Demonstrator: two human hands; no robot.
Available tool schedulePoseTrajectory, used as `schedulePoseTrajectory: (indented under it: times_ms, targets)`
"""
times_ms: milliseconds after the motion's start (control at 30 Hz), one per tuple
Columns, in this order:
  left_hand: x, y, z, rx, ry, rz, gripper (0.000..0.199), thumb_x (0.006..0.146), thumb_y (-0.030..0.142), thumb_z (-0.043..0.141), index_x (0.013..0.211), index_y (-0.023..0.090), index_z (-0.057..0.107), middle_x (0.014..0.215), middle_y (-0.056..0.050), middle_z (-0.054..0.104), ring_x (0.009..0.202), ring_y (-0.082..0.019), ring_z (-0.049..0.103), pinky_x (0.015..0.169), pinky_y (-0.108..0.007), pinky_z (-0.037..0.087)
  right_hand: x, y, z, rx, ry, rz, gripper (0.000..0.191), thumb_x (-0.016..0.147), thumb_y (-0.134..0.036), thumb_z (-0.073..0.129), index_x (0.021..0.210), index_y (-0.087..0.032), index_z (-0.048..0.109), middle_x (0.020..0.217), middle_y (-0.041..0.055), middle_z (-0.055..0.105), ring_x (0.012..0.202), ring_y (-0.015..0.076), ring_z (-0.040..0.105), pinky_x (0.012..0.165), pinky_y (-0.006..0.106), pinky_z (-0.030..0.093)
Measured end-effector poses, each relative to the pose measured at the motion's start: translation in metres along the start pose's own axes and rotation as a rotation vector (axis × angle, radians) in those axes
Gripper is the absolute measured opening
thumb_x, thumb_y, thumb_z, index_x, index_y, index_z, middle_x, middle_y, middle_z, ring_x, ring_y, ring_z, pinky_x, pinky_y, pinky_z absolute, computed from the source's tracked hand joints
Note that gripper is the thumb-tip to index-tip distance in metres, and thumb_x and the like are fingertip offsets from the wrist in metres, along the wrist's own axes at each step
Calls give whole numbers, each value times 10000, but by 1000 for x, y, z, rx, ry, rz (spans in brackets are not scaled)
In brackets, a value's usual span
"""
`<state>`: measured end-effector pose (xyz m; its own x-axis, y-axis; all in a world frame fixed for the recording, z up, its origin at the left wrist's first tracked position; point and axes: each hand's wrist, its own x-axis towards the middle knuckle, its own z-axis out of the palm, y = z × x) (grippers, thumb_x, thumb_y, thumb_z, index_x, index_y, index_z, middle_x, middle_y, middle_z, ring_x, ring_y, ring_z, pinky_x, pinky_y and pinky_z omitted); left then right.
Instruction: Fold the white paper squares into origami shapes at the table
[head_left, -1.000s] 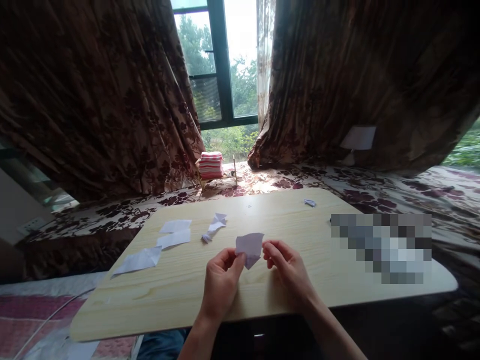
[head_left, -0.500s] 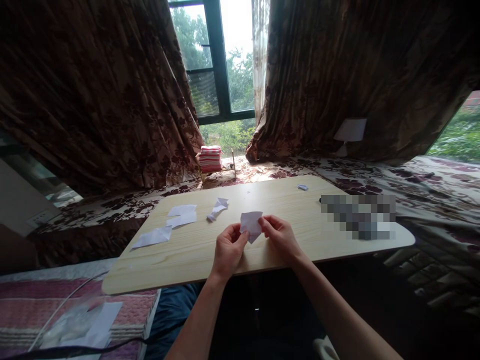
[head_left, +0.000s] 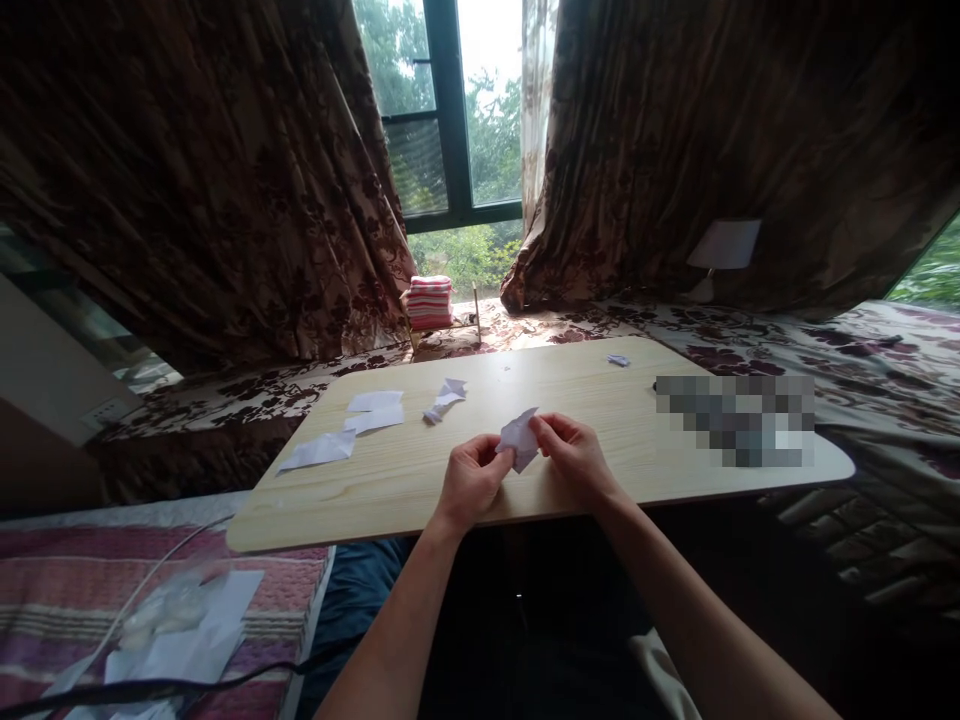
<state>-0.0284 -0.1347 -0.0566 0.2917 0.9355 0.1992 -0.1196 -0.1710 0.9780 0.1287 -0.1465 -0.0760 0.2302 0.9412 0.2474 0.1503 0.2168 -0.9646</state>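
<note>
A small white piece of folded paper [head_left: 519, 438] is held up between both hands above the near edge of the wooden tabletop [head_left: 390, 500]. My left hand [head_left: 472, 480] pinches its lower left side, thumb on the near face. At the paper's upper right, my right hand [head_left: 576, 455] grips the edge between thumb and fingers. Left of the hands lies a crumpled, folded paper strip [head_left: 447, 398]. Farther left are flat paper pieces [head_left: 377, 417] and a creased sheet [head_left: 318, 451]. A tiny folded paper [head_left: 618, 360] rests near the far right edge.
A pixelated area [head_left: 739, 420] covers something at the table's right. Beyond the table are striped folded towels [head_left: 430, 302] on a small stand and a white lamp [head_left: 725, 245]. At lower left, a plastic bag [head_left: 169, 610] and papers lie on a striped quilt, with a cable [head_left: 172, 688] across.
The paper in my hands has turned and tilted, its top right corner now pointing up. My right fingers have shifted along its edge. The whole view has moved slightly.
</note>
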Motion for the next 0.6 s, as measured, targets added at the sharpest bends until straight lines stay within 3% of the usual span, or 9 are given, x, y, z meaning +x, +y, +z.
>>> schedulePoseTrajectory:
  times_ms: [267, 467, 600]
  targets:
    - [1, 1, 1, -103, 101, 26, 211, 673, 272, 742, 836, 142, 714, 690, 4, 672, 593, -99, 524, 618, -236, 412, -3, -6, 0, -7, 45, -7, 341, 926, -351, 576, 1213, -167, 577, 1200, 88, 613, 999, 209, 630, 834, 422, 541]
    - [3, -2, -2, -164, 127, 33, 195, 662, 305, 764, 757, 146, 703, 652, 12, 647, 612, -95, 520, 658, -238, 422, -7, -14, 0, -67, -114, -4, 328, 923, -360, 579, 1183, -162, 596, 1177, 76, 625, 988, 213, 634, 831, 415, 542]
    - [4, -3, -1, -179, 123, 31, 192, 646, 293, 781, 743, 143, 709, 656, 8, 652, 610, -96, 521, 641, -237, 419, -6, -12, 1, -101, -149, -7, 332, 923, -362, 576, 1188, -163, 595, 1188, 75, 620, 998, 220, 631, 836, 418, 541]
